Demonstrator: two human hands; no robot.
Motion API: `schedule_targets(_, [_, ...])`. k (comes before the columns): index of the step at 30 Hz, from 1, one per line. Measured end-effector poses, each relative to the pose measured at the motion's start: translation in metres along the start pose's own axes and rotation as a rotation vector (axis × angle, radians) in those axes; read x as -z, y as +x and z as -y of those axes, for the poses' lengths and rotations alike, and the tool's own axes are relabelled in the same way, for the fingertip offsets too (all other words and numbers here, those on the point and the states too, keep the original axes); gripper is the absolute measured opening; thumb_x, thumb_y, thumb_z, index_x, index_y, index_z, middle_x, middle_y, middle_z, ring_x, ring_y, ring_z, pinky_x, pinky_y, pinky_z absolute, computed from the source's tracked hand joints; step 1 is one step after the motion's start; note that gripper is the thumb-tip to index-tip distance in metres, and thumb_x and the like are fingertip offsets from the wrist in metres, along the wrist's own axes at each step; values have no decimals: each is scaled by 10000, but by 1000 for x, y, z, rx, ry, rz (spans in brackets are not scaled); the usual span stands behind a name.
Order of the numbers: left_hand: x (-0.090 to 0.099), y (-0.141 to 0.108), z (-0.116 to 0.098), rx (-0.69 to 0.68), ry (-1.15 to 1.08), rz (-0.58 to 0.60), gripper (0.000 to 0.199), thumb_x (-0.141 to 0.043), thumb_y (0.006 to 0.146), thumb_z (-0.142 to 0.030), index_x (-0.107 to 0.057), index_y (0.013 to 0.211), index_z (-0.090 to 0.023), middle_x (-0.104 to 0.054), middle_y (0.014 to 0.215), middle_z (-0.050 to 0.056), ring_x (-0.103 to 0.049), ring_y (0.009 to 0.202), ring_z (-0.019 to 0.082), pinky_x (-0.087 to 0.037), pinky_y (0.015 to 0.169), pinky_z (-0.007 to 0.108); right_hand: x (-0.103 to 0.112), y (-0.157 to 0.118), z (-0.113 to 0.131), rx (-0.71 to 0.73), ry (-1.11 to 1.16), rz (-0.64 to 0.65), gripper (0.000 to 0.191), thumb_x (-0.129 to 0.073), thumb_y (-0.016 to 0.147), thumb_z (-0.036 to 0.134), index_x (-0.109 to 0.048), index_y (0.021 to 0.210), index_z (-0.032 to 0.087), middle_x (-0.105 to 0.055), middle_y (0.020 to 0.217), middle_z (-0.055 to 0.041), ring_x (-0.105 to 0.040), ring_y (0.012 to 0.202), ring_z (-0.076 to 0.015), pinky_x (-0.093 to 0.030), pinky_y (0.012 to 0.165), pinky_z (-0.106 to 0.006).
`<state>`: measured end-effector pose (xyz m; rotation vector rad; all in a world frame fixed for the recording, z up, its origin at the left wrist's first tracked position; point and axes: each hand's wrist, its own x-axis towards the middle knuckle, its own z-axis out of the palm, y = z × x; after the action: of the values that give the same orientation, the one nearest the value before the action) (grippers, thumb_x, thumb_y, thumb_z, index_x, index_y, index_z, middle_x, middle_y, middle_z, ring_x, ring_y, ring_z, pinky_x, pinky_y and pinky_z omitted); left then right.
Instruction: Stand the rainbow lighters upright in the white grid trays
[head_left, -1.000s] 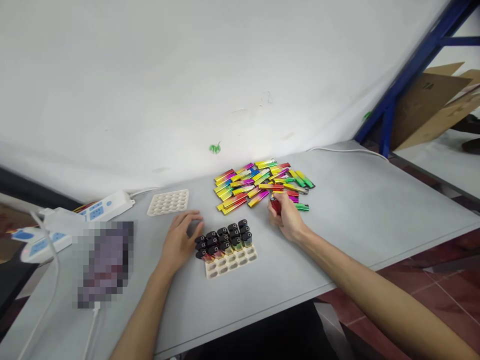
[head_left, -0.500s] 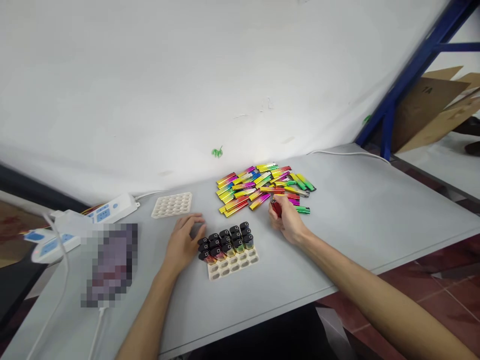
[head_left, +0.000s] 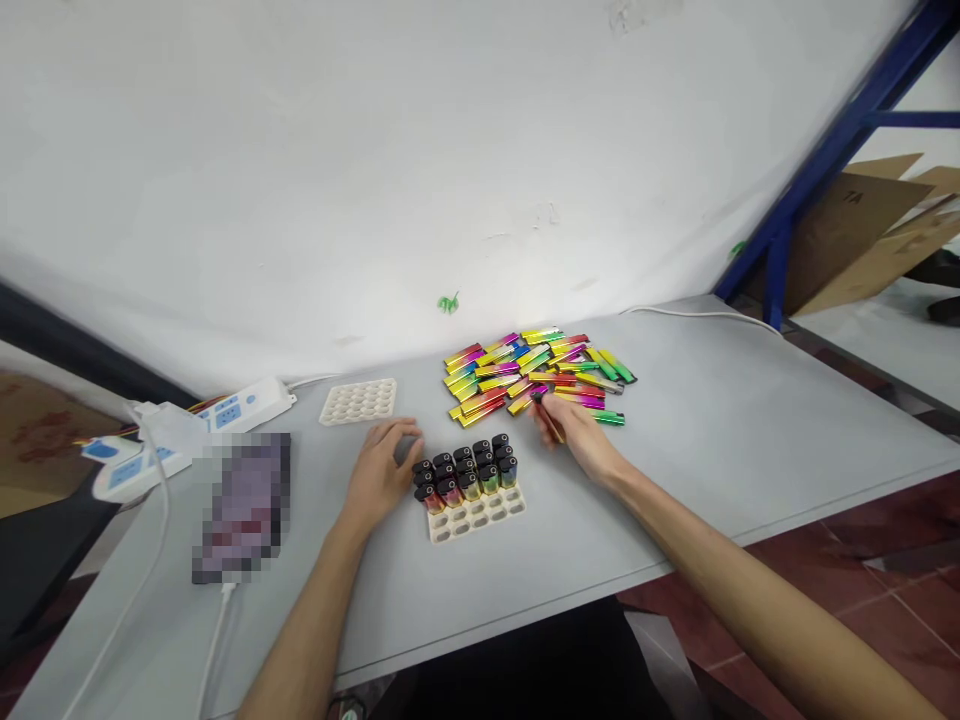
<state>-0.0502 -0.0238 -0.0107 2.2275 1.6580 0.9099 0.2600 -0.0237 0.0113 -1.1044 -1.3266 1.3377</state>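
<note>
My right hand (head_left: 571, 428), fingers wrapped, grips a reddish-gold lighter (head_left: 556, 430) with a black top, at the near edge of a pile of shiny multicoloured lighters (head_left: 496, 384). A cream tray (head_left: 480, 520) with oval holes stands in front of me. Several black-topped lighters (head_left: 469, 485) are upright in its back rows, while the front holes are bare. My left hand (head_left: 384, 470) rests on the table at the tray's left back corner, fingers apart and curved, holding nothing. Its fingertips are close to the leftmost lighters; whether they touch, I cannot tell.
A second cream tray (head_left: 358, 402) lies behind my left hand. To the left are power strips (head_left: 247, 405), a blurred-out device (head_left: 247, 500) and white cables (head_left: 157, 540). A white wall (head_left: 375, 200) borders the table's back. Cardboard boxes (head_left: 840, 230) stand beyond a blue frame (head_left: 780, 250).
My right hand has turned the held lighter so its black top shows, staying by the pile. The whole view has shifted slightly; my left hand stays beside the tray.
</note>
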Motion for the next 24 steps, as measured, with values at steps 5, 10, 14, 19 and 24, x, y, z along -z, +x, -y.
schedule_targets(5, [-1, 0, -1, -5, 7, 8, 147, -527, 935, -334, -629, 980, -238, -671, 1195, 74, -578, 1173, 252, -448, 1047, 460, 5, -27, 26, 217, -466, -23, 244, -686, 857, 444, -598, 812, 220, -594, 816, -22, -498, 768, -182, -403, 694, -324])
schedule_targets(10, [-1, -1, -1, -3, 12, 28, 155, -515, 948, -332, -623, 992, -230, -658, 1224, 74, -565, 1187, 254, -442, 1048, 456, 1, -63, 88, 263, -614, 108, 197, -653, 907, 426, -695, 885, 235, -673, 825, -36, -546, 684, -160, -429, 598, -297])
schedule_targets(14, [-1, -2, -2, 5, 28, 24, 142, -515, 947, -325, -618, 987, -236, -657, 1220, 68, -561, 1184, 260, -445, 1037, 459, -24, -78, 110, 297, -653, 212, 163, -684, 898, 379, -675, 944, 223, -676, 807, -4, -594, 686, -129, -466, 615, -257])
schedule_targets(19, [-1, -2, -3, -21, 28, 20, 131, -513, 946, -298, -617, 992, -233, -657, 1207, 67, -563, 1173, 261, -444, 1037, 457, -73, -72, 79, 394, -763, 327, 155, -674, 915, 323, -649, 1025, 217, -715, 882, 9, -661, 739, -123, -470, 629, -242])
schedule_targets(24, [-1, -3, -2, -24, 36, 22, 147, -516, 947, -299, -632, 1010, -234, -651, 1220, 67, -558, 1173, 264, -462, 1020, 458, -101, -61, 54, 463, -1070, 351, 132, -630, 945, 301, -651, 1027, 199, -732, 917, -17, -695, 746, -180, -389, 544, -281])
